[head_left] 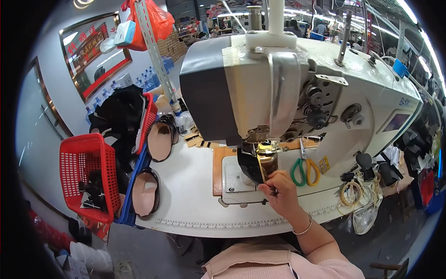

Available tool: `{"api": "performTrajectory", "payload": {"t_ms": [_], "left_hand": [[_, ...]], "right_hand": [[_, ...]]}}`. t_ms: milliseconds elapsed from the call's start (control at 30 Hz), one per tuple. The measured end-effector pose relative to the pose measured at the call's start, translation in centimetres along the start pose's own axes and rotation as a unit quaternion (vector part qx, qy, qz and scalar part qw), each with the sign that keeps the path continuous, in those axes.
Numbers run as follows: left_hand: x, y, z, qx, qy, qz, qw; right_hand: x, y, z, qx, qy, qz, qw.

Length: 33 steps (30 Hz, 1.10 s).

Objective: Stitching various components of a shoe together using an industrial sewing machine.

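Note:
At the sewing machine [218, 83], my right hand [281, 189] is closed in a pinch just in front of the needle area. Its fingertips are at the lower edge of a curved black piece [250, 163], which sits under the machine head and looks like part of a shoe. A thin yellowish strip [260, 168] runs from the needle area down to my fingers. Part of the black piece is hidden by the machine head. My left hand does not show.
Green-and-orange-handled scissors [304, 170] lie right of the needle. Dark shoe parts with pinkish insoles, one near [145, 195] and one farther back [160, 141], stand left. Beyond are a red basket [103, 148] and a blue tray [131, 188]. Coiled cords [350, 193] hang right.

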<state>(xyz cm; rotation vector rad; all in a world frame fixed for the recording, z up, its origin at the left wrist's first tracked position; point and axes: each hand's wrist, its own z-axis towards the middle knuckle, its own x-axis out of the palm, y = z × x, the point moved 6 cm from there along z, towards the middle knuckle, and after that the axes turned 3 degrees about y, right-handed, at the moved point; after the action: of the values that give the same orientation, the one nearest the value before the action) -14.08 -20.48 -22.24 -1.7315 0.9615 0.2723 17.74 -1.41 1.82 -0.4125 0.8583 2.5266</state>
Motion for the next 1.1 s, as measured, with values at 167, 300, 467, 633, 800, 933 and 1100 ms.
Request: {"api": "performTrajectory", "payload": {"t_ms": [167, 300, 467, 633, 800, 933, 1100], "left_hand": [[-0.6, -1.1, -0.2, 0.001, 0.041, 0.014, 0.999], [-0.9, -2.2, -0.5, 0.004, 0.066, 0.021, 0.998], [-1.7, -3.2, -0.2, 0.011, 0.109, 0.029, 0.994], [-2.6, -4.8, 1.6, 0.031, 0.152, 0.035, 0.987], [-8.6, -14.1, 3.5, -0.022, 0.071, -0.276, 0.958], [-15.2, -24.8, 13.7, 0.244, -0.158, -0.351, 0.890], [-12.8, -29.6, 18.3, 0.212, 0.000, -0.524, 0.825]], "right_hand": [[0.2, -0.1, 0.2, 0.011, 0.022, -0.012, 1.000], [-0.1, 0.4, 0.8, 0.025, 0.014, 0.000, 1.000], [0.1, 0.0, 1.2, 0.155, 0.059, 0.061, 0.984], [0.1, -0.3, 1.2, 0.181, 0.073, 0.126, 0.973], [-0.4, 0.7, 1.3, 0.089, 0.113, 0.063, 0.988], [0.0, 0.4, 1.2, 0.109, 0.112, 0.086, 0.984], [0.0, 0.3, 1.3, 0.167, 0.138, 0.140, 0.966]]}}
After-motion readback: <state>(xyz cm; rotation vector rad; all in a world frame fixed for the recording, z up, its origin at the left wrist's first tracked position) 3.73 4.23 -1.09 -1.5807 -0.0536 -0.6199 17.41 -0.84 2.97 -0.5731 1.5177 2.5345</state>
